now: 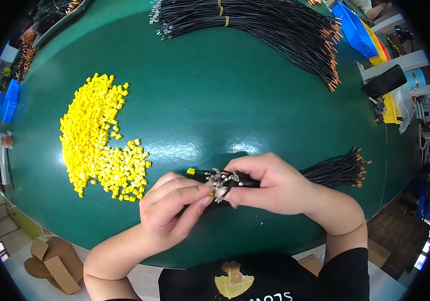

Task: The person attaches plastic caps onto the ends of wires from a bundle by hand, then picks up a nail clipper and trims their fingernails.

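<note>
My right hand (270,183) is wrapped round a bundle of black wires (325,169) near its metal-terminal end; the copper-coloured ends fan out to the right past my wrist. My left hand (175,203) pinches a small yellow piece (212,194) between thumb and fingertips, touching the terminals (221,178) at the left end of the bundle. Fingers hide most of that piece. One loose yellow connector (190,171) lies on the table just above my left hand. Farther left spreads a large pile of yellow connectors (87,135).
A large tied bundle of black wires (260,25) lies across the far side of the green table (185,100). Blue bins (354,30), a black phone (384,81) and a yellow bin (390,109) are at the right edge. A cardboard box (57,266) stands below left.
</note>
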A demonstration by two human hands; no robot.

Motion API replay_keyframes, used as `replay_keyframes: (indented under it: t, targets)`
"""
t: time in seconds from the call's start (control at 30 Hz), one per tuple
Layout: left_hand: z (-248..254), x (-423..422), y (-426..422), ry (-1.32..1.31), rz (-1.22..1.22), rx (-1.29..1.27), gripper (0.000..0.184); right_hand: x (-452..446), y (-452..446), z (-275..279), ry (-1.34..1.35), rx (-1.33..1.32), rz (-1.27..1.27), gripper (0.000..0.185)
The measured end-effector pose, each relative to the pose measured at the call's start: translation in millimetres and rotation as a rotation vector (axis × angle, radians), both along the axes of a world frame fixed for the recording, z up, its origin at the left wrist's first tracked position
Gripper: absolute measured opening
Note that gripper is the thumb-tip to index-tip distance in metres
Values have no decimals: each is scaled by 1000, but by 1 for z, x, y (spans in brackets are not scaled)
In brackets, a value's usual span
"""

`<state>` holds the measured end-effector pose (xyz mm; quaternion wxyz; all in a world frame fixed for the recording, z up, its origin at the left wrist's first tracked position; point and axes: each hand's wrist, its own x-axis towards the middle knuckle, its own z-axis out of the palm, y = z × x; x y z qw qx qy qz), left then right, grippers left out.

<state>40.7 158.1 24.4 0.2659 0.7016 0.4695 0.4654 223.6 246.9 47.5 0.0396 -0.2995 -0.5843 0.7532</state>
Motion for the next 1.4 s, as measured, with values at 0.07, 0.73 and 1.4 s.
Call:
replay_keyframes:
  t: [0.07,0.73,1.4]
  targets:
    - [2,0,2,8,9,-2,21,0,0,0,1,20,8,10]
    - [21,-22,-13,508,-5,25,28,-1,-2,-8,99,319,-18,9]
    - [6,-45,-7,381,270,26,18,3,-7,-11,106,-158,-113,10]
